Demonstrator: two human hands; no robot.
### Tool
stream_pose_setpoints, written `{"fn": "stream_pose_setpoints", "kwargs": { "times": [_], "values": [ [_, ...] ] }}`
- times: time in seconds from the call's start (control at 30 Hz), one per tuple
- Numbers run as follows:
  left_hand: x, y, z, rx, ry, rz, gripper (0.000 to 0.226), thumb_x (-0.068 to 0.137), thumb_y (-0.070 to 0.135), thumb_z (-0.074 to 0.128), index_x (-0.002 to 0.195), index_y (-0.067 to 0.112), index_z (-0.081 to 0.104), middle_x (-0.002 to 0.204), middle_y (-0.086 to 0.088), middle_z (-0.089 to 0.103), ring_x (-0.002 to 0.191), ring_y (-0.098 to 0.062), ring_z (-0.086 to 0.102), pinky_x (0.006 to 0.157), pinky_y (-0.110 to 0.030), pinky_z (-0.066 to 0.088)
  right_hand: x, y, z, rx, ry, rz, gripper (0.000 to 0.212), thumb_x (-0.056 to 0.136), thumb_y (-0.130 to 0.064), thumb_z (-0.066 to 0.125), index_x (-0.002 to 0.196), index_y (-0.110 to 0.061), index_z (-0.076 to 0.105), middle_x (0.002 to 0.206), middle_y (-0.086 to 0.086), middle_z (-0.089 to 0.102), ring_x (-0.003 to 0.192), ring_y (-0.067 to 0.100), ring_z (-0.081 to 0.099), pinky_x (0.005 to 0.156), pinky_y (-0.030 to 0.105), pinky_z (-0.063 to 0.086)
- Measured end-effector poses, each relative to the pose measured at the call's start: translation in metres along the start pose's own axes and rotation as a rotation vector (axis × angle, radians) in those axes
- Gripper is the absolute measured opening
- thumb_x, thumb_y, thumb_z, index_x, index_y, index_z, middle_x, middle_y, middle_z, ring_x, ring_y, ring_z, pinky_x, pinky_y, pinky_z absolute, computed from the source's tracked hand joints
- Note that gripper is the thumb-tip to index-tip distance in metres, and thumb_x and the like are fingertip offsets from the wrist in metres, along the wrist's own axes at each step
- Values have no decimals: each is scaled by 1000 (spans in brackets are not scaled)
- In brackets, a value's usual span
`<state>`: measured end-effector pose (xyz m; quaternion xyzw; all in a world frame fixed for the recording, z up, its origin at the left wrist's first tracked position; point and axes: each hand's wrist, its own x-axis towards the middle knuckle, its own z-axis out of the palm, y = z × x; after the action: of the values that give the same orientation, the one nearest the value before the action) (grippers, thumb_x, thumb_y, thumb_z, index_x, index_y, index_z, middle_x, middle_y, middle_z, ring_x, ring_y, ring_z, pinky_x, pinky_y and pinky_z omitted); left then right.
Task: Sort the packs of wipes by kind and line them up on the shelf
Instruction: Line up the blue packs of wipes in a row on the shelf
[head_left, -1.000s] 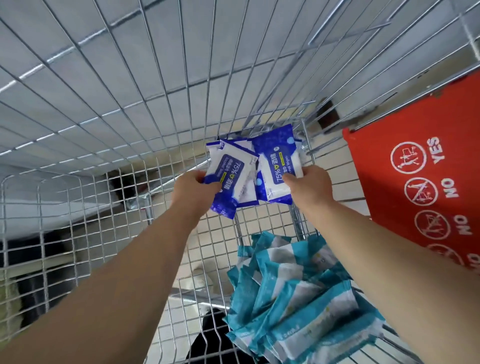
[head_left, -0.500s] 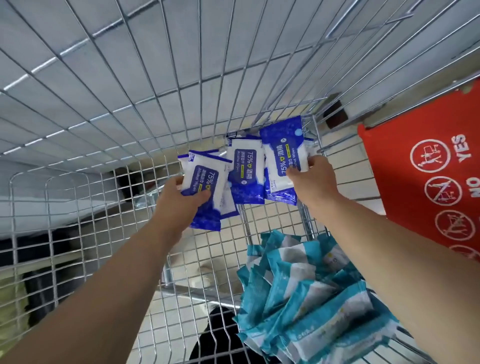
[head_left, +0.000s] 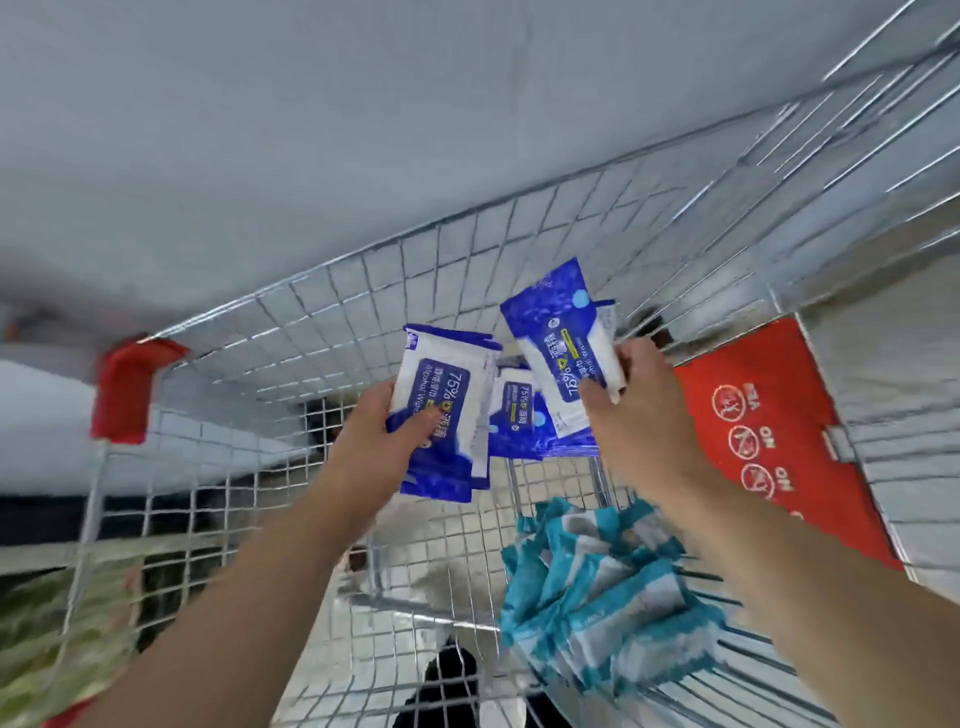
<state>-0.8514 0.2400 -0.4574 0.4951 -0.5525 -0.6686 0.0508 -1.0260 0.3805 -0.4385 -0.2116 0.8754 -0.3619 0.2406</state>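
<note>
Both my hands are inside a wire shopping cart (head_left: 322, 332). My left hand (head_left: 371, 441) grips a small stack of dark blue and white alcohol wipe packs (head_left: 441, 410), held upright. My right hand (head_left: 641, 415) grips another dark blue pack (head_left: 558, 343), raised a little higher and tilted. One more dark blue pack (head_left: 514, 421) shows between the two hands, lower in the cart. A pile of several teal and white wipe packs (head_left: 602, 597) lies in the cart's near right corner, below my right forearm.
A red child-seat flap with safety pictograms (head_left: 769, 426) leans at the cart's right. A red plastic corner cap (head_left: 124, 389) sits on the left rim. A pale grey surface (head_left: 363, 130) fills the upper view. Floor and a dark shoe show through the cart's mesh bottom.
Both hands have lifted their blue packs up and apart from the cart's far end. The view has tilted upward, so the cart rim and the grey surface above now show.
</note>
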Motion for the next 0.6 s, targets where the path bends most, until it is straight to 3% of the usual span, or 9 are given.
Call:
{"fn": "stream_pose_setpoints", "kwargs": {
  "times": [0.07,0.2,0.37,0.43,0.5,0.6],
  "values": [
    [-36,21,-15,-23,40,45,19,93,19,60,108,31,59,97,7,74,83,-12,72,64,-23,55,-21,-34,-17,7,-19,-81,17,91,-17,56,106,-16,48,84,-2,57,64,15,52,57,35,43],
    [-124,49,-38,-75,172,102,11,94,22,58,102,29,60,88,4,74,70,-9,72,52,-15,50,-74,-94,-50,-10,-48,-234,22,91,-19,58,110,-14,49,89,-3,59,76,17,58,66,35,47],
    [-242,66,-70,-245,313,152,14,94,20,59,107,23,61,93,-3,76,79,-21,74,61,-28,56,-152,-161,-79,-43,-137,-412,20,92,-23,57,108,-17,46,92,0,62,76,20,61,68,39,51],
    [-286,71,-88,-294,375,184,16,94,21,59,110,21,61,94,-4,75,83,-25,73,72,-37,58,-182,-193,-86,-36,-168,-488,19,91,-22,57,107,-18,46,95,2,64,78,23,63,70,42,53],
    [-329,74,-111,-321,444,206,20,94,24,59,114,23,59,96,-3,75,85,-25,73,82,-46,57,-211,-227,-88,-25,-199,-565,18,90,-21,57,105,-18,46,95,1,64,78,21,63,68,40,53],
    [-390,79,-147,-327,558,282,17,94,26,59,111,28,59,95,1,75,84,-22,73,84,-48,57,-259,-280,-83,-10,-250,-683,17,90,-20,56,103,-18,45,91,-4,62,75,14,62,62,32,50]
  ]
}}
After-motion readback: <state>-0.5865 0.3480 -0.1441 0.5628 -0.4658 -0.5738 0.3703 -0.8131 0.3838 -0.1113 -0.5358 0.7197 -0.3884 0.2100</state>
